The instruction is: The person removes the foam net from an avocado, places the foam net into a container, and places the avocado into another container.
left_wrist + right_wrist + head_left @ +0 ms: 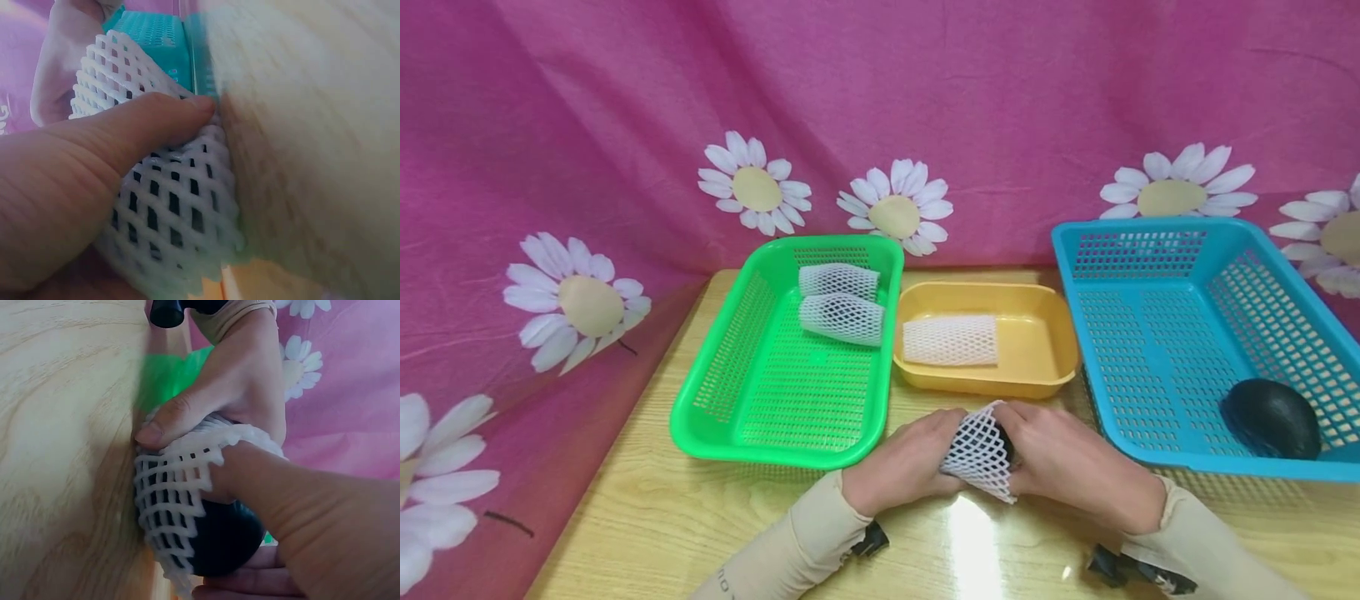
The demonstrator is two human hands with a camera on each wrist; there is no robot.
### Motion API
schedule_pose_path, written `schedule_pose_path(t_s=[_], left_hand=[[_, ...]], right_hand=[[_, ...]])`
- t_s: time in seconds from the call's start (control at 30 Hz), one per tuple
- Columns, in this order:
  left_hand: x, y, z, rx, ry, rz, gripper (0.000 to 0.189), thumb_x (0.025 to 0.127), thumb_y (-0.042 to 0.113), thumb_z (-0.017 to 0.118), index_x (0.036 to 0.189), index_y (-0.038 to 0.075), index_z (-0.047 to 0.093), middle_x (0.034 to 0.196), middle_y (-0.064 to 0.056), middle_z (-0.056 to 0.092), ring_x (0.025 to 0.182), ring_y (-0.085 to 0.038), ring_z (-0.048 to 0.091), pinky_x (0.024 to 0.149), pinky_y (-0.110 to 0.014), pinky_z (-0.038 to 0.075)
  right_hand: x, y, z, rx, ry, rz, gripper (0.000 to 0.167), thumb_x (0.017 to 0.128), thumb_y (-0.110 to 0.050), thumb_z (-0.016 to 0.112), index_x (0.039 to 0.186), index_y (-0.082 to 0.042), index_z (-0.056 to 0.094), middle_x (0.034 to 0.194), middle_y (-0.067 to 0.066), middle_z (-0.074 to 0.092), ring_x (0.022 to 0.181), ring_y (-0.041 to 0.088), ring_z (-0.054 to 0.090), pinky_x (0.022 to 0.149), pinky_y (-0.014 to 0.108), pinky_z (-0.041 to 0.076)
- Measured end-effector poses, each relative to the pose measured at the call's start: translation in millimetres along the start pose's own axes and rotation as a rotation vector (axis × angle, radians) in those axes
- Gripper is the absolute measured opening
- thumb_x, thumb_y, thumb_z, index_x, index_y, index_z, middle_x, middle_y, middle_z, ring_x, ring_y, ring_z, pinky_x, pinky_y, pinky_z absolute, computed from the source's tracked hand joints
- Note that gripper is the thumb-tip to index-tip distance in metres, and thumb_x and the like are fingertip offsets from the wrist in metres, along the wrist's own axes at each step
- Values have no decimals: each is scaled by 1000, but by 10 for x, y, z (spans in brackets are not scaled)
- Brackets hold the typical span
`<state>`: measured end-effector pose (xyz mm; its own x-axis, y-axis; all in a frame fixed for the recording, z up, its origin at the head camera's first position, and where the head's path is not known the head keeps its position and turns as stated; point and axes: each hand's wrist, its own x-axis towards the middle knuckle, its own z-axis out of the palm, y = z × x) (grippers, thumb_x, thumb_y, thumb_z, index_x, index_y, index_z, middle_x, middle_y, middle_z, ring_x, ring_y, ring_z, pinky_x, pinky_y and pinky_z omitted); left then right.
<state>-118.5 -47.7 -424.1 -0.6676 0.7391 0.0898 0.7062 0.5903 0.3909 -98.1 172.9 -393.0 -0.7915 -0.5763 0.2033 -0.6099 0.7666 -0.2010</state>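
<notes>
Above the front of the table, both hands hold a white foam net sleeve [973, 457] with a smooth black oval fruit [225, 542] partly inside it; the kind of fruit is unclear. My left hand [912, 460] grips the covered end, its thumb [156, 119] pressing the mesh in the left wrist view. At the mouth of the sleeve, my right hand [1075, 465] has its thumb tucked under the net's edge and its fingers against the fruit's bare end, as the right wrist view shows. Another black oval fruit [1272, 419] lies in the blue basket [1157, 367].
On the left stands a green basket [775, 400] holding two netted items [841, 318]. Between the baskets, a yellow tray [1033, 337] contains a flat white foam net [951, 340]. A pink flowered cloth [1000, 108] hangs behind the wooden table [625, 500].
</notes>
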Motion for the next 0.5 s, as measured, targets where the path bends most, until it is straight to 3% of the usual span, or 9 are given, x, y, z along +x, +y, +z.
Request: schedule_pose_path(t_s=[0.17,0.37,0.5], left_hand=[[11,21,8,13,-18,-16,53,85,24,82,129,8,55,109,-2,67,99,-11,64,89,-22,57],[5,36,9,41,-37,-46,61,85,24,81,136,5,53,114,-4,68,102,-12,65,90,-24,58],[0,37,4,40,-31,-39,55,85,22,81,132,7,55,113,-3,68,101,-12,64,89,-24,58]], right_hand=[[-68,7,-16,-16,20,15,46,61,-23,90,96,-10,62,85,-4,66,69,7,62,59,28,55],[-131,-21,-42,-58,22,42,48,61,-29,90,95,-10,62,86,-2,67,70,9,63,59,32,56],[-140,-40,-59,-60,10,61,47,63,-31,90,95,-11,62,86,-3,67,71,9,63,60,33,56]])
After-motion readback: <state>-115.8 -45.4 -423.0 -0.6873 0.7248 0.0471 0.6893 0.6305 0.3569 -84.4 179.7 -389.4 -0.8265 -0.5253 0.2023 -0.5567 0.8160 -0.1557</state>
